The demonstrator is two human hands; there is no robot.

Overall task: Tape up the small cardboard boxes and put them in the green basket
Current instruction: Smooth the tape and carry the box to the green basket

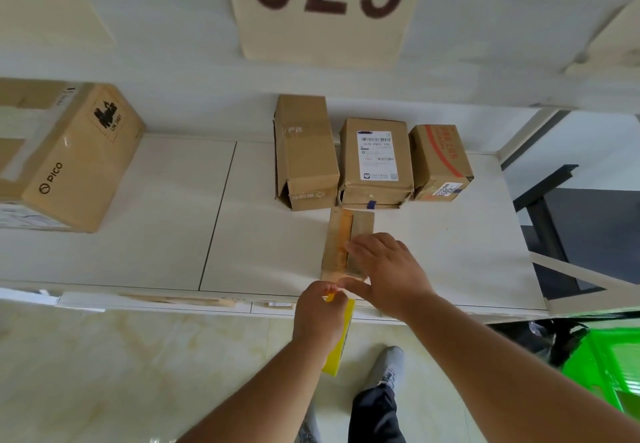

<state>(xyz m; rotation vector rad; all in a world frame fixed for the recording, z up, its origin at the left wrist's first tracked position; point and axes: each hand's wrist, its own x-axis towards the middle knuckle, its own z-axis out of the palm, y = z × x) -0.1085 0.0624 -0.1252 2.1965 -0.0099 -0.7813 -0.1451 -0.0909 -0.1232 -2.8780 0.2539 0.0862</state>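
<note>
A small flat box lies at the near edge of the counter, and it is this box that is being taped. A strip of tape can be seen running along its top from far to near. The right hand is laid flat on the box, fingers straight, pressing it down beside the strip. The left hand is curled round a yellow tape dispenser, held just off the counter's near edge, close to the box's near end.

The step in hand is judged to be the sealing of this box, with the strip drawn over the near end. Next, the tape would have to be cut at the dispenser and its free end smoothed down over the near face, while the box is kept from sliding.

Three more boxes stand in a row just beyond, the left one with an open flap; they appear not yet dealt with. The green basket is on the floor at the near right, well apart from the box, so a carry to the right will be needed afterwards.
</note>
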